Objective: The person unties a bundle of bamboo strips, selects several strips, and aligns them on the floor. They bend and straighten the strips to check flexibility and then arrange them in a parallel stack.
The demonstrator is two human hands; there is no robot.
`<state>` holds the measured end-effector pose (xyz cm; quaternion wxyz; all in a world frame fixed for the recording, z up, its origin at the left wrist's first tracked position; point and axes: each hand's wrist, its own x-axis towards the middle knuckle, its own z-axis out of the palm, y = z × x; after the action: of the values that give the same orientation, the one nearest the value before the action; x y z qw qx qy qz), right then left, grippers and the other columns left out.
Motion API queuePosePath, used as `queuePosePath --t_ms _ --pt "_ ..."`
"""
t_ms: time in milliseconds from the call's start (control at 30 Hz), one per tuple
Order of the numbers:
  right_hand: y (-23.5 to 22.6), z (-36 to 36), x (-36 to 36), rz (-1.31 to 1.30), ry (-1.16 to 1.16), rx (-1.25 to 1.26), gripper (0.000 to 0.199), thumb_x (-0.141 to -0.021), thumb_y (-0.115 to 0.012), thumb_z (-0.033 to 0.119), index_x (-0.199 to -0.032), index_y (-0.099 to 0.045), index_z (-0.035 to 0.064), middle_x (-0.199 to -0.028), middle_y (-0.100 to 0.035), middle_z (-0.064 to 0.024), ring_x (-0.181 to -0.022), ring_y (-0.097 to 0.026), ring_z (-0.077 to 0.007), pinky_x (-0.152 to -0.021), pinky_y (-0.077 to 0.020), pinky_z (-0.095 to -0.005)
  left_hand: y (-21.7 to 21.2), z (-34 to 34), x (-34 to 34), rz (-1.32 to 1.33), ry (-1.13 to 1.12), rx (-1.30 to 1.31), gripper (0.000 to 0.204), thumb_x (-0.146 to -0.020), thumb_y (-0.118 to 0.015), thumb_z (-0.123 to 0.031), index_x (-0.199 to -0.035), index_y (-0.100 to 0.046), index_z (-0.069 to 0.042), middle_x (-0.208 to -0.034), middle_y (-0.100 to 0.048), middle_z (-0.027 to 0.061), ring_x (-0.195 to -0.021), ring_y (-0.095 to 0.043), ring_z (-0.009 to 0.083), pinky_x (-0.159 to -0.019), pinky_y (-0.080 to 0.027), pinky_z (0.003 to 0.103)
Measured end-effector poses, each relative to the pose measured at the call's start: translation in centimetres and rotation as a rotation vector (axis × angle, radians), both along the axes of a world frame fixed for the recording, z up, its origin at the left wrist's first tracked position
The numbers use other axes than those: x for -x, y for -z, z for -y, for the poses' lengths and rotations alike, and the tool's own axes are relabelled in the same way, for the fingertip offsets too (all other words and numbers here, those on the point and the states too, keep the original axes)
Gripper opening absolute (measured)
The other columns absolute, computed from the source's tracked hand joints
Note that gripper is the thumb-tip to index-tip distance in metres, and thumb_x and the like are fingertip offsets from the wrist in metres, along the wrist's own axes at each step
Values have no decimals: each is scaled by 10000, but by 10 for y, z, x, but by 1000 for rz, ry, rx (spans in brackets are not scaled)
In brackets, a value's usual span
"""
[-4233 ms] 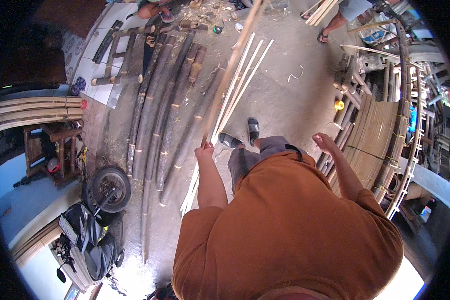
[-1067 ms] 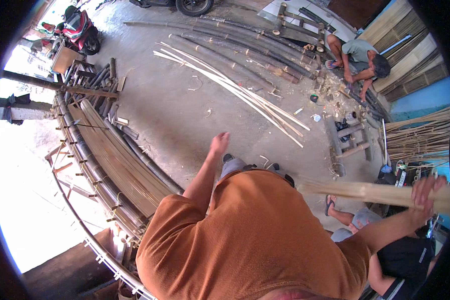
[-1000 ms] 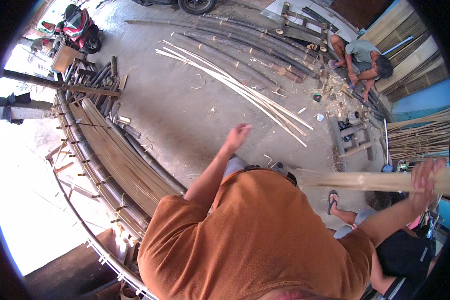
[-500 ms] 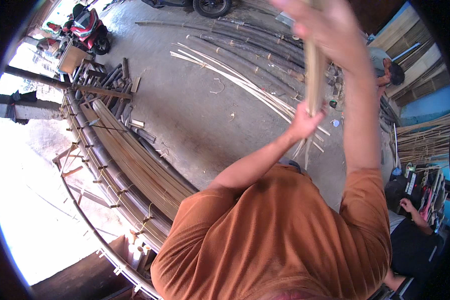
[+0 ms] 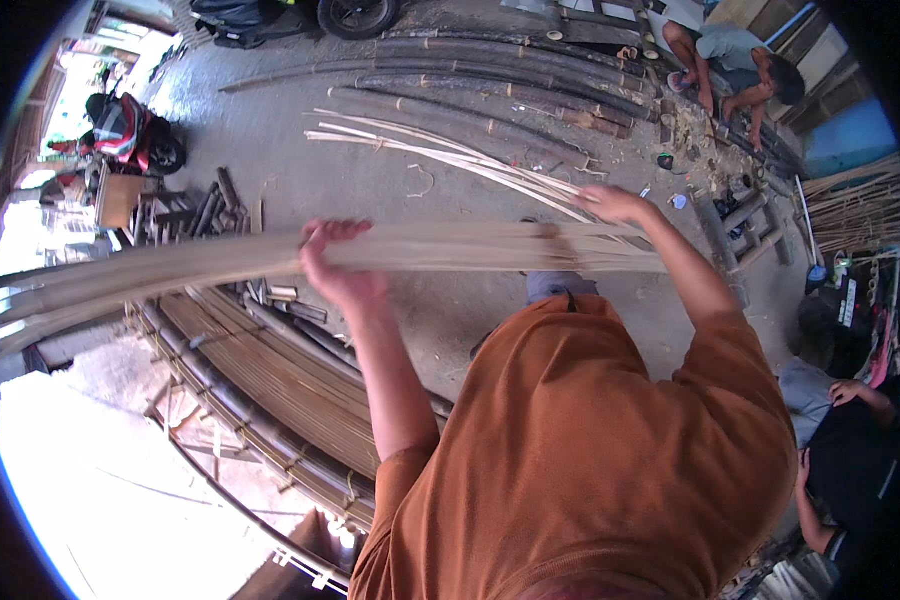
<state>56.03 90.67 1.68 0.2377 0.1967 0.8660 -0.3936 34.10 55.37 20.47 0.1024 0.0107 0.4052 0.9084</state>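
1. Left hand [image 5: 338,262] was wrapped around the bamboo strip bundle [image 5: 440,248]. Right hand [image 5: 610,204] was by its right end, fingers a bit curled, but I couldn't tell if it gripped anything.
2. Half a second earlier the bundle ran up the view; this time it stretched crosswise, out past the brown shirt [image 5: 590,450].
3. Strips looked long, pale and blurry, splaying at far left.

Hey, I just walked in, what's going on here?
A person in a brown shirt has a long bundle of pale strips stretched crosswise in front of them. The left hand grips it; the right hand is by its right end, but blur hides whether it touches. Dark poles and loose strips lie on the floor ahead, and a co-worker squats at the upper right.
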Motion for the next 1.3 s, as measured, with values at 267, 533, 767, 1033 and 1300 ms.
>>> queuePosePath --t_ms 267,533,767,1033,1300 --pt "66 -12 -38 -111 412 -5 668 -903 -499 623 -1350 -504 126 -1306 -537 -200 -1257 -479 -358 -1052 -358 -482 -3 -17 112 162 -7 27 123 -803 -582 -161 -887 -603 -74 -695 -497 41 -669 -512 187 -743 -480 433" --pt "46 -59 52 -222 -2 -118 654 -876 -531 640 -1387 -480 236 -1426 -420 -207 -1329 -387 -391 -1113 -264 -526 -15 -56 188 181 78 70 135 -840 -573 -156 -923 -594 -51 -713 -506 51 -702 -519 201 -806 -460 446" --pt "74 -23 113 -27 -33 675 592 -931 -500 580 -1339 -523 152 -1330 -545 -154 -1238 -516 -290 -1044 -383 -395 -19 -59 241 261 74 120 119 -832 -590 -150 -914 -581 -63 -733 -537 40 -712 -539 193 -803 -458 438" --pt "3 -10 162 -97 3 714 790 -831 -665 550 -1415 -415 80 -1355 -500 -153 -1237 -490 -287 -1036 -382 -388 33 -28 337 435 55 147 86 -813 -603 -148 -791 -551 -84 -701 -528 41 -693 -550 201 -747 -462 422" --pt "-9 18 232 227 -104 665 978 -707 -732 616 -1445 -360 91 -1376 -413 -185 -1321 -389 -322 -1105 -307 -408 117 8 454 690 51 121 101 -819 -580 -156 -762 -542 -83 -674 -518 44 -665 -544 217 -720 -464 447"
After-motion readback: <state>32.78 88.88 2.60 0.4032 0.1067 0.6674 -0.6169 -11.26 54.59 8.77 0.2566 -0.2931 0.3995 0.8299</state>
